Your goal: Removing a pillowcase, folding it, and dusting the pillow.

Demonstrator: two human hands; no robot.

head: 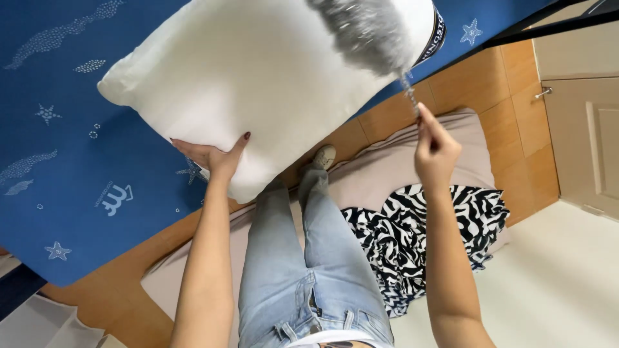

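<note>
Head view: worn on head, looking steeply down, close over both forearms.
Frame: bed at left, floor at right.

Below me I see a blue bedsheet (77, 161) dotted with pale starfish and fish shapes, spread over a wooden bed frame (496, 96). A beige mat (387, 174) lies on the floor beside it, and a zebra-striped cloth (419, 238) sits crumpled on that mat. A cream door (590, 142) stands at the right edge.
</note>
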